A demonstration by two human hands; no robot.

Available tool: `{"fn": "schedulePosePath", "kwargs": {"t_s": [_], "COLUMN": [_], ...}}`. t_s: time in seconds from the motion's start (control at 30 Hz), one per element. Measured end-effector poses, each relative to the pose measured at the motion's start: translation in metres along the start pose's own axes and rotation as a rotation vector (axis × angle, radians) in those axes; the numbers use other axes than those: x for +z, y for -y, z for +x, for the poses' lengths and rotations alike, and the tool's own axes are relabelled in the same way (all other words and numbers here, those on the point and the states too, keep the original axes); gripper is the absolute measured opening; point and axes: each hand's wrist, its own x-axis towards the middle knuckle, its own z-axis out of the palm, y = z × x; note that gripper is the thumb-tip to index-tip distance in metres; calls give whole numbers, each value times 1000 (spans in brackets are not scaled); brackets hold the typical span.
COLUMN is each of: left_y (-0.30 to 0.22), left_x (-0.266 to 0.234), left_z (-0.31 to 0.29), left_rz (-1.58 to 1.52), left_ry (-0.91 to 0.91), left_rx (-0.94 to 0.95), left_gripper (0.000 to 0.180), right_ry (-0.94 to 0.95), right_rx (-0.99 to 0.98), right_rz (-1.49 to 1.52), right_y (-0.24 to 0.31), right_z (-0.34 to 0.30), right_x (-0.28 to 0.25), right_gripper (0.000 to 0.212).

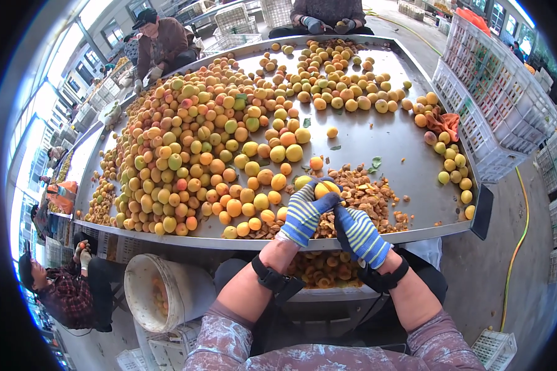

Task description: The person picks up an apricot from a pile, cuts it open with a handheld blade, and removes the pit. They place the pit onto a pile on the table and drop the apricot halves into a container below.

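**Both hands on one apricot at the tabletop's near edge**

The left hand (304,213) and right hand (360,236), both in blue striped gloves, meet over a single orange apricot (327,188). The left grip is closed around the fruit from the side; the right hand's fingers press up against it from below, though whether that grip holds anything else is hidden, so I cannot tell. The apricot is held just above the near rim of the metal tabletop (377,145), over a heap of brown pits (368,198). A large pile of whole apricots (204,154) spreads across the left half, touching the pit heap. Below the rim sits a tray of split halves (322,269), and a white bucket (161,294) stands to the lower left.

Risks, as I judge them: the fruit looks soft, so squeezing too hard could crush it; a slippery glove could let it drop past the tray to the floor; and a pit flicked loose could land among the halves.
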Motion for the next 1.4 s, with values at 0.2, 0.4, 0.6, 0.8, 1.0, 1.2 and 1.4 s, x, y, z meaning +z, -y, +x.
{"fn": "schedulePosePath", "kwargs": {"t_s": [0.2,0.4,0.6,0.8,1.0,1.2,1.4], "left_y": [1,6,14,16,-2,8,11], "left_x": [6,-16,-1,18,15,18,14], "left_z": [0,8,7,-3,-2,-7,-9], "left_rz": [-280,-686,-353,-97,-781,-673,-758], "left_ry": [22,-86,-46,-56,34,4,19], "left_rx": [-79,-116,-111,36,3,-31,-76], "left_gripper": [46,27,36,52,56,51,45], "right_ry": [156,-17,-331,-372,-444,-272,-376], "right_rx": [338,-16,-357,-433,-378,-302,-439], "right_rz": [485,-410,-231,-549,-637,-306,-388], "right_y": [22,13,17,12,5,-5,-6], "right_z": [-14,-7,2,12,13,10,15], "right_x": [-8,-33,-33,-31,-28,-6,-5], "right_gripper": [44,46,37,36,33,28,31]}}
